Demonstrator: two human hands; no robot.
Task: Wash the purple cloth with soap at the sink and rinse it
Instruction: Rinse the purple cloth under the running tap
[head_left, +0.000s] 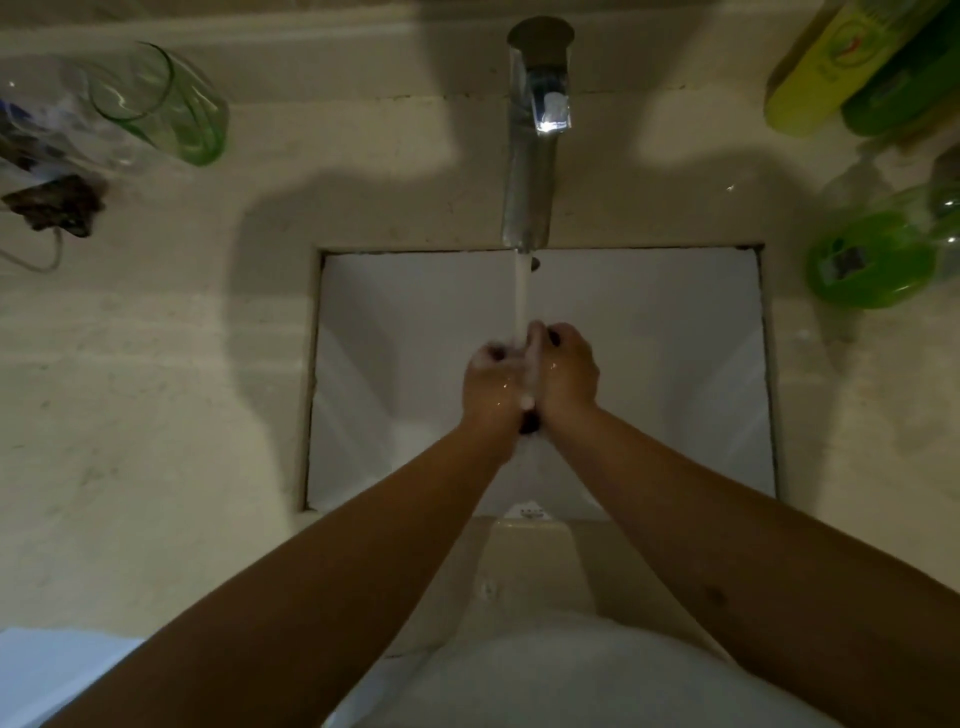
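Both my hands are pressed together over the white sink basin (395, 332), under the stream of water (521, 291) from the chrome tap (530, 197). My left hand (491, 387) and my right hand (569, 371) have curled fingers and are wet with white foam. The cloth (530, 427) is squeezed between them; only a small dark bit shows below the palms and dark spots between the fingers. Its colour is hard to tell in the dim light.
A green glass (161, 104) lies on the beige counter at the back left, beside a clear plastic bag (47, 124) and a dark clump (54, 205). Green bottles (872, 260) and a yellow-green bottle (815, 78) stand at the right.
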